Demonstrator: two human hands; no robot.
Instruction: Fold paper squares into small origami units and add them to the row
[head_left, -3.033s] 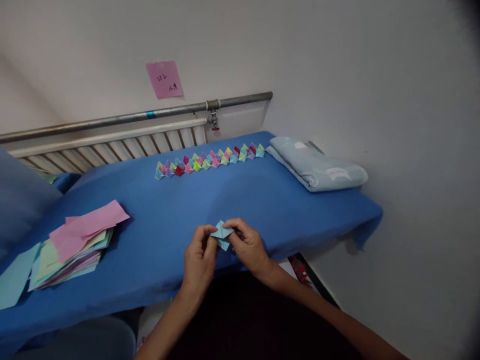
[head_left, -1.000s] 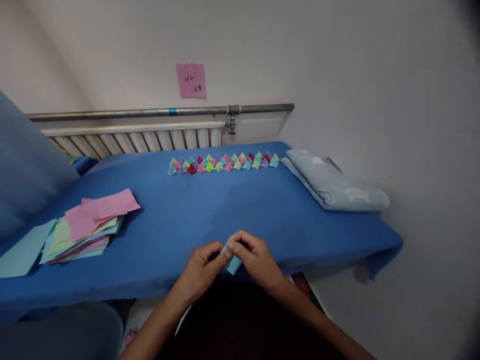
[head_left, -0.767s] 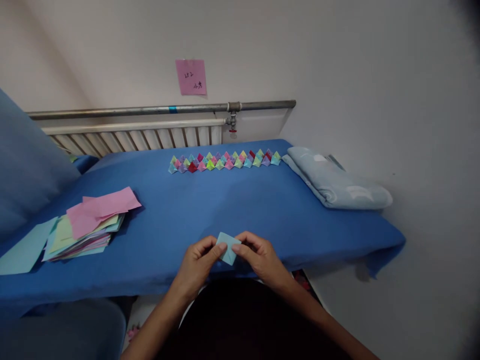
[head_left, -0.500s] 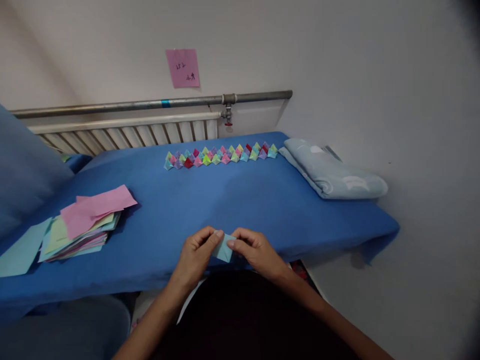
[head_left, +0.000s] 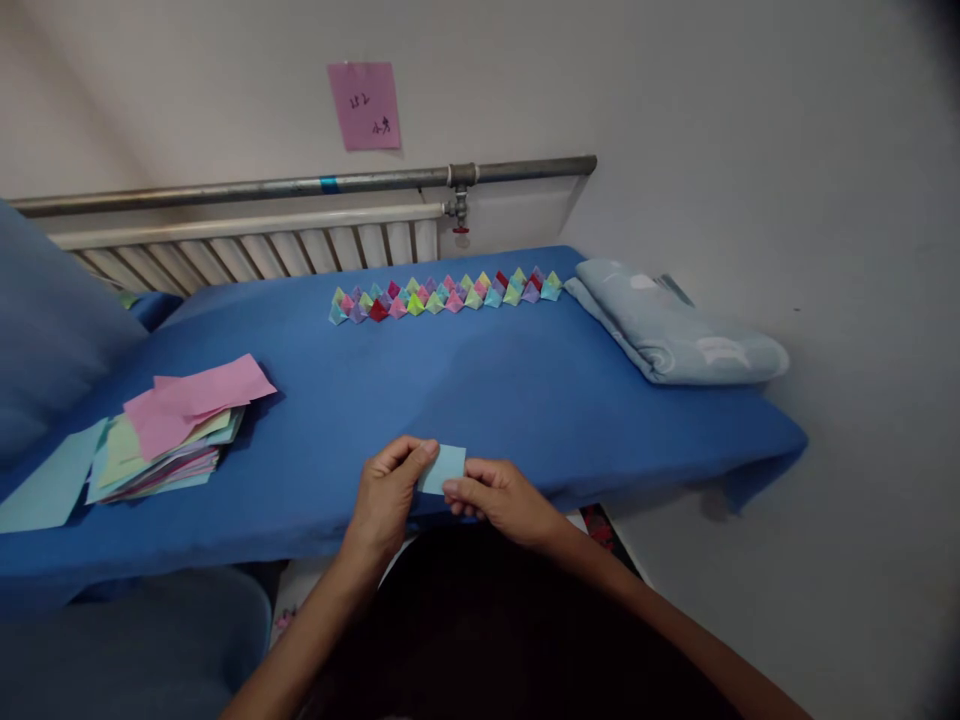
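Observation:
A small folded square of light-blue paper (head_left: 444, 468) is held between my two hands, just above the front edge of the bed-like surface. My left hand (head_left: 390, 490) pinches its left side, thumb on top. At its lower right corner, my right hand (head_left: 499, 497) grips it between thumb and curled fingers. Several small folded paper pieces (head_left: 416, 304) in many colours stand in rows towards the back. On the left lies a stack of coloured paper sheets (head_left: 169, 470), with pink sheets (head_left: 202, 397) on top and a light-blue sheet (head_left: 56, 480) beside it.
A blue cloth (head_left: 345, 390) covers the surface. On the right lies a folded pale-blue blanket (head_left: 682, 330) against the wall. Behind are a radiator (head_left: 285, 252) and a metal pipe (head_left: 390, 179), with a pink note (head_left: 365, 105) above. A blue curtain (head_left: 52, 340) hangs at left.
The blue paper has been turned: a diagonal crease showed before, and now a plain square face shows. My right hand has shifted to its lower corner. The view has tilted slightly down.

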